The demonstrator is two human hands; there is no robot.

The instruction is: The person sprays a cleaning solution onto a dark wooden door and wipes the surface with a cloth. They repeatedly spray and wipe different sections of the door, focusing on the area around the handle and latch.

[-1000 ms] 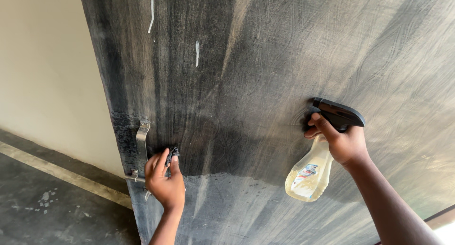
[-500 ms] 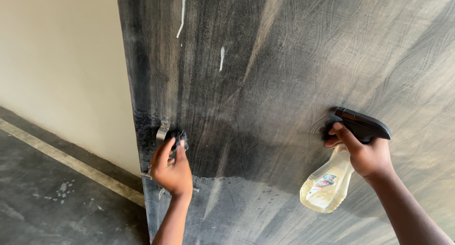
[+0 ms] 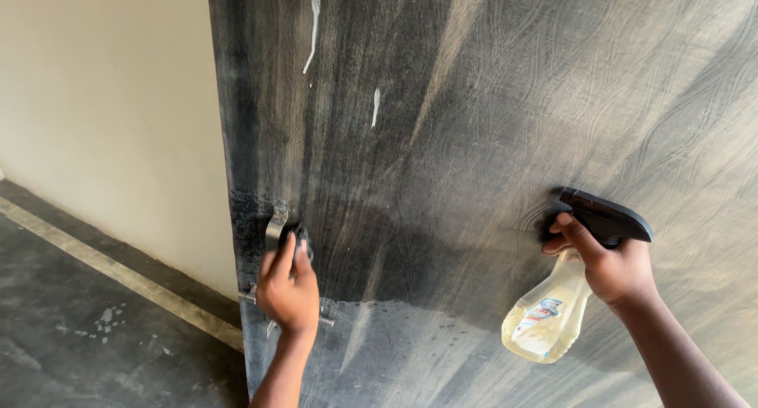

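We see the left hand (image 3: pixel 288 292) pinching a dark cloth (image 3: pixel 299 240), mostly hidden, against the door (image 3: pixel 474 124) beside its handle (image 3: pixel 274 228); right hand (image 3: pixel 612 262) clasps a spray bottle (image 3: pixel 549 313).

My left hand (image 3: pixel 288 291) low on the door (image 3: pixel 489 124) by its left edge, pressing a cloth (image 3: pixel 299 240) just right of the metal handle (image 3: pixel 275 228), my right hand (image 3: pixel 609 263) far right gripping a spray bottle (image 3: pixel 553 297), its nozzle against the door, wall (image 3: pixel 103 100) left, floor (image 3: pixel 79 329) below it.
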